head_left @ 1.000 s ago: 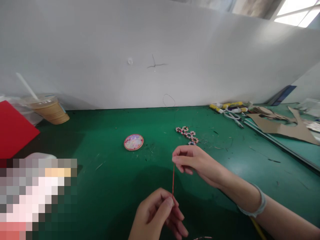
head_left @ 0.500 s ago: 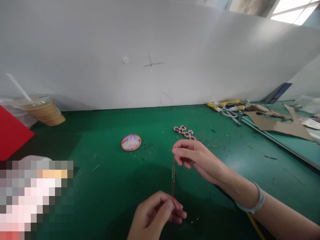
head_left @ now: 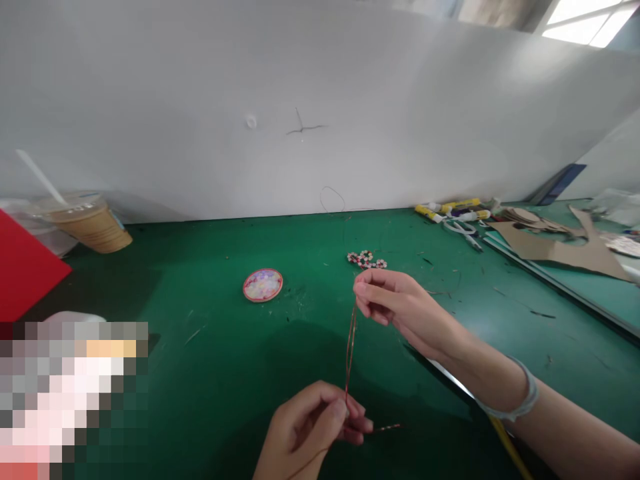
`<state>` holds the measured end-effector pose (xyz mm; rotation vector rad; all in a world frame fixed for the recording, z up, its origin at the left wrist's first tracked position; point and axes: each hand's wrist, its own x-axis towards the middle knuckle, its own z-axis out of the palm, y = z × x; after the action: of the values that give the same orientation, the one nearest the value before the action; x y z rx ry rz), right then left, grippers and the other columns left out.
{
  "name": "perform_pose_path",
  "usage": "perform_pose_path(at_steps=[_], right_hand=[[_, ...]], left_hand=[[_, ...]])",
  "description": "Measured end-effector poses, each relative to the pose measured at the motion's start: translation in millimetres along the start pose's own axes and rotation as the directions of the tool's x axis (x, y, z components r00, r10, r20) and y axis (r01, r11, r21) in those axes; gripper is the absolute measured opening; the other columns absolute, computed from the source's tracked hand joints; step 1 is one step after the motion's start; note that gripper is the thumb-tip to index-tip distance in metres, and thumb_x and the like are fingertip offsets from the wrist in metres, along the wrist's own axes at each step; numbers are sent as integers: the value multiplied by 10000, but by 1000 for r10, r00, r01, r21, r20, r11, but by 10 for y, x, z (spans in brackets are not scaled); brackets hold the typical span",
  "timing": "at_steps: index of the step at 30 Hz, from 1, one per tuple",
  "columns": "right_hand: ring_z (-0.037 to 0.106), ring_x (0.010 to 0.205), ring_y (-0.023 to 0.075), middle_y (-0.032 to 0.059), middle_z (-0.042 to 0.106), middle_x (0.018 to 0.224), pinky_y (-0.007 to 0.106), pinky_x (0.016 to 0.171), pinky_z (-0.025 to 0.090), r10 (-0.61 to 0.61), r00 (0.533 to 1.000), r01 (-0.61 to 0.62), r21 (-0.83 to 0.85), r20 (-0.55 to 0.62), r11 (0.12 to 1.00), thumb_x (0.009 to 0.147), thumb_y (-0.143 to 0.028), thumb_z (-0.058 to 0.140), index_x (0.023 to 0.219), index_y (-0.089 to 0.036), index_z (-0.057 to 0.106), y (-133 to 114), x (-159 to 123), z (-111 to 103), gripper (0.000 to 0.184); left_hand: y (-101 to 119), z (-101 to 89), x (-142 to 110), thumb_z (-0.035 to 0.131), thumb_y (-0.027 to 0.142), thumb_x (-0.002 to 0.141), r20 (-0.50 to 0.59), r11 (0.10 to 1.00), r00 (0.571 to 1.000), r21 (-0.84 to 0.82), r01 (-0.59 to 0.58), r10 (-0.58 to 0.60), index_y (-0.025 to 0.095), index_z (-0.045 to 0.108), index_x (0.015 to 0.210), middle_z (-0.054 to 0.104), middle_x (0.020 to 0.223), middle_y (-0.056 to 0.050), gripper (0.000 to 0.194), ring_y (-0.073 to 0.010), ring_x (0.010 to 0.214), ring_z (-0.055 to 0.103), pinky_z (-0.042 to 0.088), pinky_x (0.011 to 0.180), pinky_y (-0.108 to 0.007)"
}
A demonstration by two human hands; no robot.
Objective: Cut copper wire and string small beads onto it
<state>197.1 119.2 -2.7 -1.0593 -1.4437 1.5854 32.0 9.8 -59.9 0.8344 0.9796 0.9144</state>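
Note:
Thin copper-red wire [head_left: 351,340] runs in two close strands between my hands above the table. My left hand [head_left: 313,427], low in the middle, pinches its lower end between thumb and index finger. Something small and pale shows at that pinch, too small to name. One loose wire end sticks out past the left fingers to the right, and another strand lies over the thumb side. Higher up, my right hand [head_left: 393,300] is closed on the top of the strands with its fingertips. Just behind it lies a strip of small pink, white and red rings [head_left: 367,259], partly covered.
A round patterned disc [head_left: 263,285] lies on the green tabletop [head_left: 200,387]. Left: an iced drink cup [head_left: 93,223] and a red panel [head_left: 27,267]. Right: yellow-white markers [head_left: 453,208], cut cardboard [head_left: 555,250], a long metal-edged strip. A white wall [head_left: 200,133] stands behind.
My right hand has shifted slightly up and right, drawing the strands along and covering more of the ring strip. My left hand has stayed put; its loose wire end shows more clearly.

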Motion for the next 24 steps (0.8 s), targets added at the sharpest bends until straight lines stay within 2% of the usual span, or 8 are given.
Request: perform_pose_path(at_steps=[4, 10, 13, 18, 24], right_hand=[[377, 508, 70, -15, 501, 625, 238, 475, 268, -45, 998, 43, -37, -43, 998, 842, -313, 547, 721, -159, 534, -54, -10, -53, 197], [385, 541, 87, -4, 487, 641, 244, 480, 274, -46, 995, 45, -15, -87, 999, 836, -367, 543, 725, -166, 519, -78, 2, -108, 232], [386, 539, 89, 1, 485, 643, 247, 479, 272, -30, 996, 29, -16, -86, 999, 835, -371, 540, 728, -165, 517, -73, 3, -102, 234], [379, 523, 76, -4, 490, 637, 245, 477, 264, -40, 995, 40, -2, -91, 999, 841, -350, 536, 706, -162, 512, -70, -20, -77, 233], [393, 532, 79, -6, 492, 634, 229, 465, 284, -47, 995, 49, 18, -82, 999, 841, -353, 541, 717, -167, 507, -55, -24, -32, 226]], left_hand=[[4, 7, -8, 618, 427, 793, -8, 1000, 1000, 24, -13, 13, 161, 704, 767, 696, 791, -83, 281, -215, 784, 659, 531, 693, -291], [47, 82, -56, 670, 443, 736, -122, 998, 992, -62, -1, -6, 151, 690, 714, 674, 809, -74, 293, -224, 735, 673, 536, 639, -302], [62, 103, -59, 693, 429, 718, -136, 988, 990, -151, 23, -44, 159, 584, 670, 659, 736, -40, 295, -204, 654, 673, 528, 594, -297], [34, 86, -32, 688, 399, 736, -144, 977, 989, -215, 0, -32, 214, 366, 706, 650, 649, -3, 372, -201, 572, 666, 512, 519, -291], [-7, 44, -17, 685, 371, 749, -173, 975, 984, -224, 3, -43, 183, 491, 887, 679, 680, -29, 304, -183, 578, 664, 510, 523, -273]])
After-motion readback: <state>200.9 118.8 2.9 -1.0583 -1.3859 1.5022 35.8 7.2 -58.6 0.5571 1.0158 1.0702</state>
